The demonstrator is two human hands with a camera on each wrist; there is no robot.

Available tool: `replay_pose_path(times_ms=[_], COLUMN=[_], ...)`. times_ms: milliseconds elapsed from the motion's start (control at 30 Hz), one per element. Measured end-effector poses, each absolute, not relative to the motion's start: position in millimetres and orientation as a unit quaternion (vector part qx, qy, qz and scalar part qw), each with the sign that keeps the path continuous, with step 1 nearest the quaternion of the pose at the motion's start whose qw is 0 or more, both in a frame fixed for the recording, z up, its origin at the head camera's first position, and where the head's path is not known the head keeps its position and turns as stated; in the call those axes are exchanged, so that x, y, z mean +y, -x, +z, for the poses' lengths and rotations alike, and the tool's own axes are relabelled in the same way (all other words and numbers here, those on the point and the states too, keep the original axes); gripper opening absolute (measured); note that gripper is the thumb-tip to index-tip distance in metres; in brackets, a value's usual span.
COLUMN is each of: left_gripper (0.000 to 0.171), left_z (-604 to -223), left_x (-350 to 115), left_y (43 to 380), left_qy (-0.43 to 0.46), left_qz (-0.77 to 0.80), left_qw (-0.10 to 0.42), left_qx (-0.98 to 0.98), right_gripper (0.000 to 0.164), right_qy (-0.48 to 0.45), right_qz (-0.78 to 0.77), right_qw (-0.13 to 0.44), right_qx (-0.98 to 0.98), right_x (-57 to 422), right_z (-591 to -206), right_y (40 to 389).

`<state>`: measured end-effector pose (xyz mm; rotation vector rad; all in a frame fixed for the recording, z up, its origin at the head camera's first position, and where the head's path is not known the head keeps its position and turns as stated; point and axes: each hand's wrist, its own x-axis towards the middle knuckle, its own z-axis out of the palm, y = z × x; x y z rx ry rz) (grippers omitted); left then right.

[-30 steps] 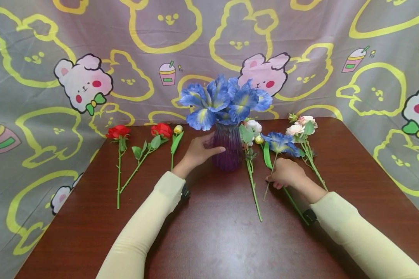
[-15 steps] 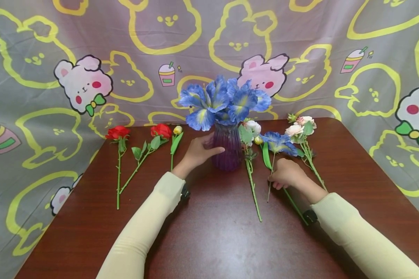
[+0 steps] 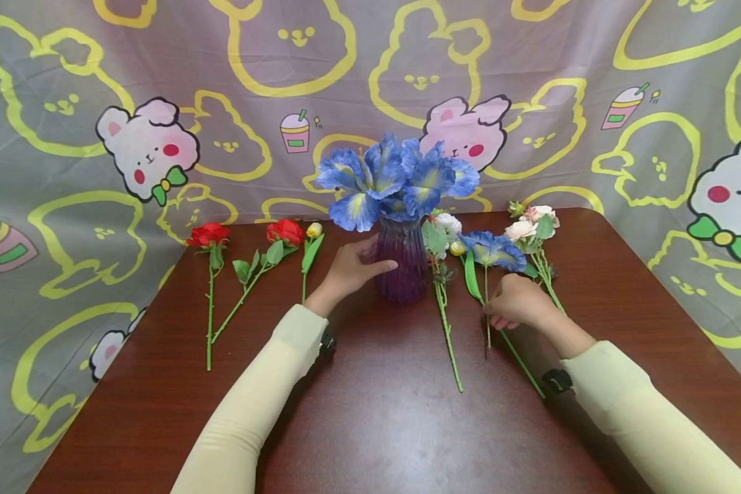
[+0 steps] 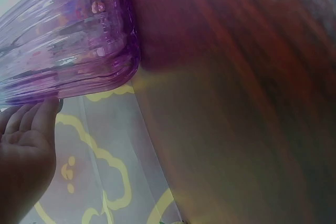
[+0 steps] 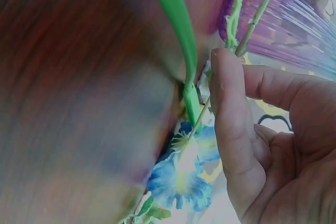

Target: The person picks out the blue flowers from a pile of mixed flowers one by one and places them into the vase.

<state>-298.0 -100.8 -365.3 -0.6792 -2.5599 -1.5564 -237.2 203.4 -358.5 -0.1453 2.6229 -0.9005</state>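
Observation:
A ribbed purple glass vase (image 3: 401,271) stands near the back of the table, with several blue irises (image 3: 370,182) fanned out at its top. My left hand (image 3: 350,273) holds the vase from its left, thumb across the front and the other fingers partly hidden behind. In the left wrist view those fingers lie against the side of the vase (image 4: 79,40). To the right, my right hand (image 3: 520,302) pinches the thin stem of one blue iris (image 3: 492,251) between thumb and fingertips. Its bloom (image 5: 184,182) points away from me, at the back.
Right of the vase lie a white flower (image 3: 448,225), a yellow tulip (image 3: 471,274) under the pinched stem, and pale pink roses (image 3: 534,223). Two red roses (image 3: 208,234) and another yellow tulip (image 3: 309,254) lie left on the brown table (image 3: 370,425). A patterned cloth (image 3: 358,55) hangs behind.
My right hand has shifted a little to the right, while the iris bloom has swung slightly left, so its stem stands straighter in view. My left hand and the vase have not moved.

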Motion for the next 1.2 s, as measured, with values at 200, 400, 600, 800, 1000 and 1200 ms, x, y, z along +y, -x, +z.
replay_pose_path(times_ms=[200,400,600,800,1000,1200], left_gripper=[0.071,0.071,0.072,0.07,0.071,0.068], left_z=[-375,-375,-375,-374,-374,-374], left_x=[-101,-102,-101,-101,-101,-101], left_y=[307,306,306,307,307,306], left_qy=[0.22,0.223,0.224,0.221,0.216,0.222], left_qz=[-0.502,-0.517,-0.512,-0.511,-0.513,-0.508], left_qw=[0.043,0.037,0.041,0.043,0.042,0.039], left_qx=[-0.835,-0.826,-0.828,-0.829,-0.83,-0.831], right_gripper=[0.02,0.02,0.021,0.021,0.022,0.021], right_qy=[0.047,0.038,0.043,0.044,0.045,0.049], right_qz=[-0.337,-0.339,-0.32,-0.321,-0.325,-0.311], right_qw=[0.177,0.152,0.122,0.092,0.064,0.007], right_qx=[0.923,0.928,0.939,0.942,0.943,0.949], right_x=[208,212,215,215,213,212], right_z=[-354,-351,-344,-340,-337,-333], right_y=[235,234,234,235,236,234])
